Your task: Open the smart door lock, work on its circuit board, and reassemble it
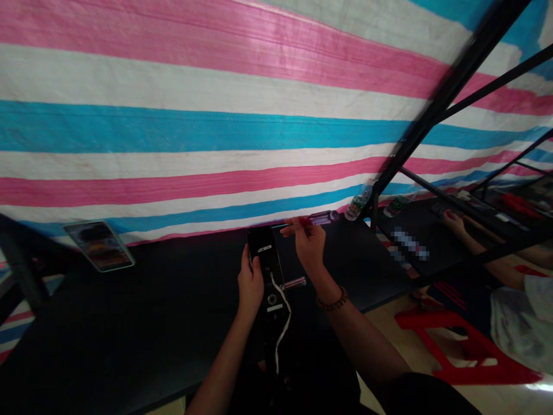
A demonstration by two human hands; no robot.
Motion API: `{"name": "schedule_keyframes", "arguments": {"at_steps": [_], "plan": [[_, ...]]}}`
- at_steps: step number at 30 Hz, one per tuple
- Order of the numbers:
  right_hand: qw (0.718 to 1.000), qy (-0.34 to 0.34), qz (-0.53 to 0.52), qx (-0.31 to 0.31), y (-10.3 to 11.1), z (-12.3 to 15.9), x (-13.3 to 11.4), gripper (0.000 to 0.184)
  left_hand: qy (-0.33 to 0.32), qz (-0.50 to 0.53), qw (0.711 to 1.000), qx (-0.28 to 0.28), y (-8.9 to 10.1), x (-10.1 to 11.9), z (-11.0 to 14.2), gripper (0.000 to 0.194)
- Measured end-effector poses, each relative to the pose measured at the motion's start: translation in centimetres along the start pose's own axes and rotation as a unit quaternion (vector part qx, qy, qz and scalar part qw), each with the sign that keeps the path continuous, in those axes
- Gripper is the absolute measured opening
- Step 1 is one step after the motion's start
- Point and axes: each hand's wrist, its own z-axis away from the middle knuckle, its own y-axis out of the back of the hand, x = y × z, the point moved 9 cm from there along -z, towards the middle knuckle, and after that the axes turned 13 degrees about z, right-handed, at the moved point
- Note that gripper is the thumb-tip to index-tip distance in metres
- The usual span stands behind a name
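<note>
A long black door-lock panel [268, 271] lies on the black table [129, 323], with a white cable [283, 323] trailing off its near end. My left hand [249, 282] is closed on the panel's left edge. Above the panel's far end, my right hand [309, 242] pinches a screwdriver with a purple see-through handle [322, 218]; its shaft points left. A second purple-handled tool [295, 282] rests on the table just right of the panel.
A phone [100, 245] leans against the pink, white and blue striped tarp [216, 115] at the left. Two plastic bottles [358, 203] stand by a black frame post. Another person's arm [466, 233] works at the neighbouring table at right. A red stool [458, 346] stands below.
</note>
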Motion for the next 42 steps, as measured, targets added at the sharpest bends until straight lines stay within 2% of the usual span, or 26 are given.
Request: {"name": "schedule_keyframes", "arguments": {"at_steps": [16,36,42], "plan": [[1.0,0.006,0.003,0.003,0.0,-0.2,0.1,0.039,0.005,0.004,1.0,0.003,0.0,-0.2,0.0,0.057],[0.999,0.015,-0.014,-0.025,-1.1,-0.4,0.6,0.033,-0.009,0.014,1.0,0.002,0.0,0.0,0.0,0.056],[0.999,0.021,0.023,-0.025,-1.0,-0.4,0.4,0.038,-0.009,0.018,1.0,0.001,0.0,-0.2,0.1,0.056]]}}
